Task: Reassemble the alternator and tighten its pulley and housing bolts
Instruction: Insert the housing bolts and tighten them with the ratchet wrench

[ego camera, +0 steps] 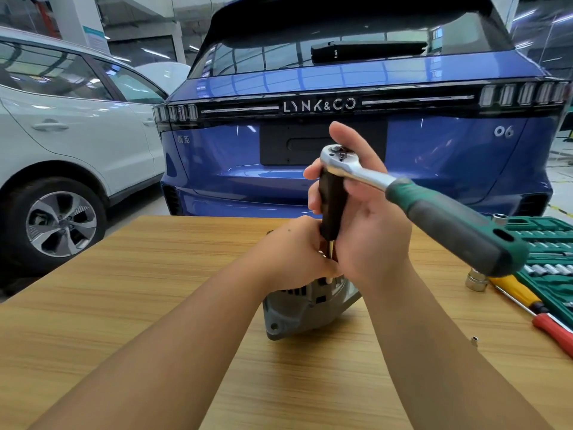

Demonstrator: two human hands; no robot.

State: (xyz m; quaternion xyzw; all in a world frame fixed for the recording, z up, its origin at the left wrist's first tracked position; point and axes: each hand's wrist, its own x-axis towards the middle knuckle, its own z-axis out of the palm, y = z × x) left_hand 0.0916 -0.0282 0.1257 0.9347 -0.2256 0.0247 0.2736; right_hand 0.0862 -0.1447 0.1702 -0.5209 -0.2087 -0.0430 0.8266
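Observation:
A grey alternator (pixel 294 308) stands on the wooden table (pixel 124 305), mostly hidden under my hands. My left hand (pixel 294 252) grips its top, fingers curled around the part where the tool meets it. My right hand (pixel 366 218) holds a tall black socket (pixel 332 206) standing upright on the alternator, thumb and fingers wrapped around it just under the ratchet head. The ratchet (pixel 434 206) has a chrome head on top of the socket and a green and grey handle sticking out to the right, free of any hand.
An open green socket set case (pixel 552 243) lies at the table's right edge. Beside it are a loose chrome socket (pixel 477 279), a yellow-handled screwdriver (pixel 514 290), a red-handled tool (pixel 555 330) and a small bit (pixel 474 340). A blue car and a white car stand beyond the table.

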